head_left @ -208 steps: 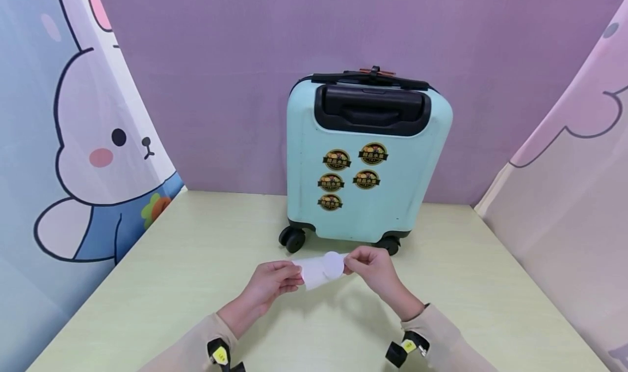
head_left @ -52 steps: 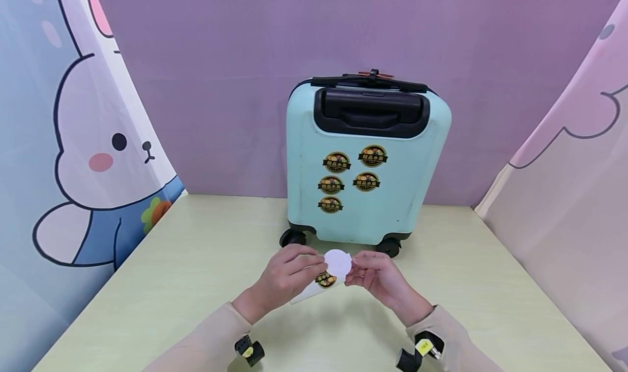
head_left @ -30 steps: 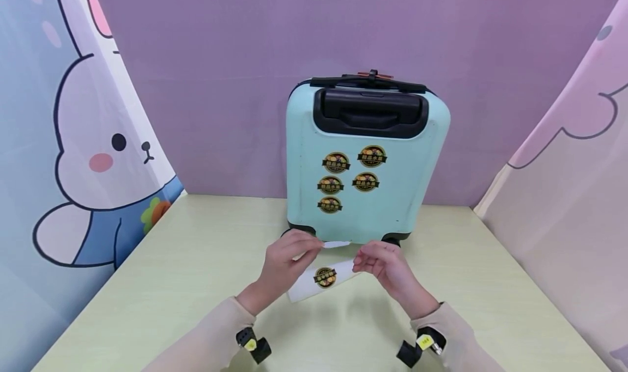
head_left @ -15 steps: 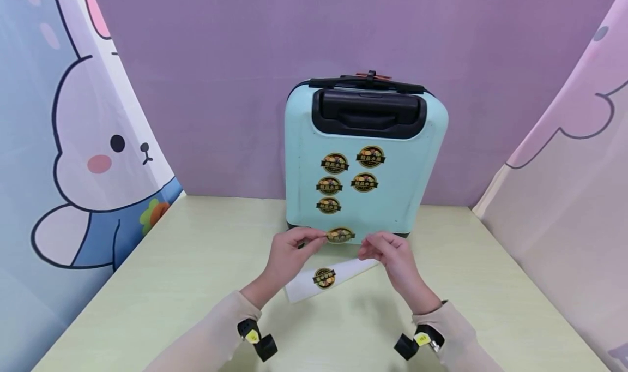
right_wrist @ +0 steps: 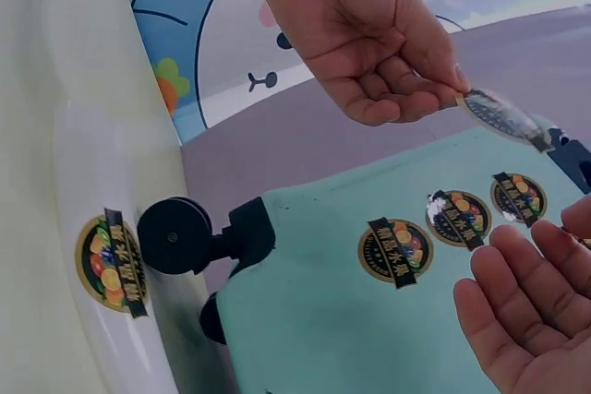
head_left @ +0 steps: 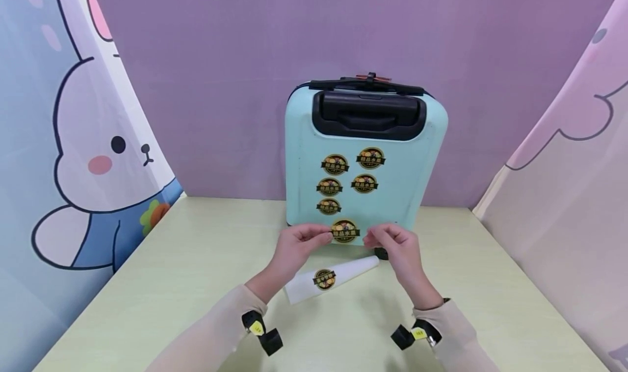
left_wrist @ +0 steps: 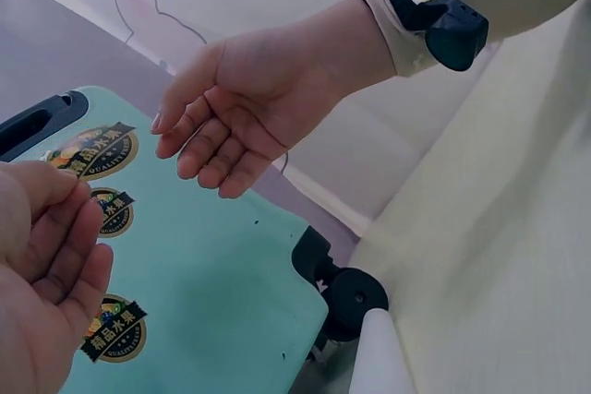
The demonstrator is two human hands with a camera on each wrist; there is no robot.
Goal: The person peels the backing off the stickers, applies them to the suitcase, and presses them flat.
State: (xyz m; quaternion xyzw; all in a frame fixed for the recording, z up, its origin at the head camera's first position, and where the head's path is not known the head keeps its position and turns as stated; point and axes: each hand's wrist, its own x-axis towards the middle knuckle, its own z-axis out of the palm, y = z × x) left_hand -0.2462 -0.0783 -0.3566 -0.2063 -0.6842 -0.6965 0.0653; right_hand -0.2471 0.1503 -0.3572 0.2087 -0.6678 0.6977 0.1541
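My left hand [head_left: 299, 249] pinches a round black-and-gold fruit sticker [head_left: 345, 231] by its left edge, between thumb and fingertips. The sticker's printed face is toward me, and it overlaps the lower part of the mint-green suitcase [head_left: 392, 192]. My right hand [head_left: 397, 249] is just right of the sticker, fingers loosely bent, holding nothing. In the right wrist view the sticker [right_wrist: 503, 119] tilts out from the left hand's fingertips, away from the suitcase shell. Several like stickers, such as the top right one [head_left: 370, 158], are stuck on the suitcase in two columns.
A curled white backing sheet [head_left: 350, 268] with one sticker [head_left: 324, 279] on it lies on the pale table [head_left: 235, 235], before the suitcase. The suitcase stands on black wheels [right_wrist: 175, 235] against a purple backdrop [head_left: 221, 88]. Printed curtains [head_left: 83, 143] hang at both sides.
The left hand has peeled the sticker off the backing sheet and turned its printed face toward me. The right hand has let go of the sheet, now on the table. Both hands moved toward the suitcase.
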